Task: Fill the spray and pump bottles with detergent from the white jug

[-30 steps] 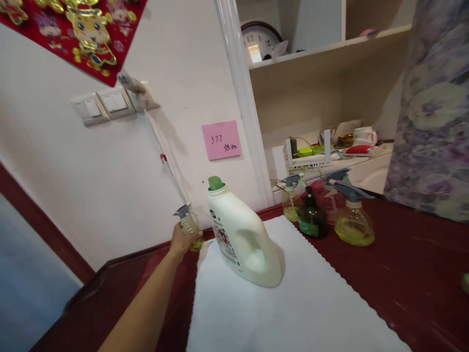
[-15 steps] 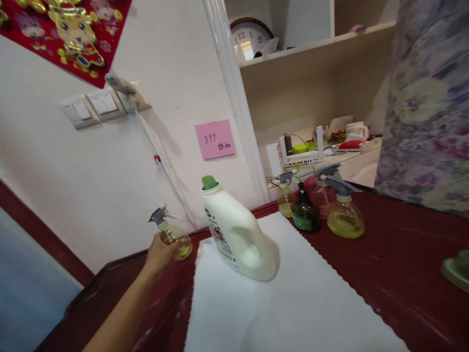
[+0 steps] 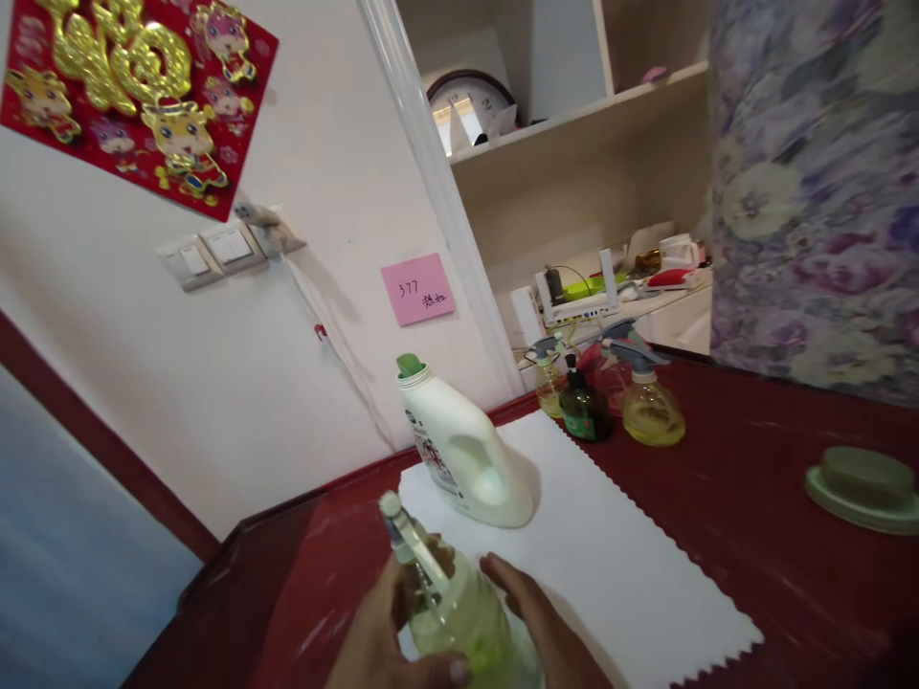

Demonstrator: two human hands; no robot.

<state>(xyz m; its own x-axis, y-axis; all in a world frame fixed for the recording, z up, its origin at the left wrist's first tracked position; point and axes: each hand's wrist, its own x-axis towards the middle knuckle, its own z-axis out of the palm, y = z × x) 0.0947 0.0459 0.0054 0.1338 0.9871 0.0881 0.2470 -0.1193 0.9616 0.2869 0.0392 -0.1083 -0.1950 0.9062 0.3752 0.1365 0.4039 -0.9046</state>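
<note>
A clear spray bottle [image 3: 470,612] with yellow-green liquid and a grey-and-white trigger head is low in the middle, close to me and tilted. My left hand [image 3: 392,627] is wrapped around its left side. On its other side my right hand [image 3: 542,622] has its fingers stretched out beside the bottle; whether it touches is not clear. Just beyond stands a pale green detergent jug [image 3: 470,459] with a green spout and no cap, on a white sheet with a scalloped edge [image 3: 610,536].
At the back right of the dark red table [image 3: 732,459] stand a dark pump bottle [image 3: 585,407] and several spray bottles, one with yellow liquid [image 3: 653,416]. A green soap dish [image 3: 865,488] lies far right. Behind are a white router [image 3: 578,301] and a wall with a pink note [image 3: 417,289].
My left hand has brought the spray bottle from beside the wall toward me, in front of the jug. My right hand has come into view. The view has shifted.
</note>
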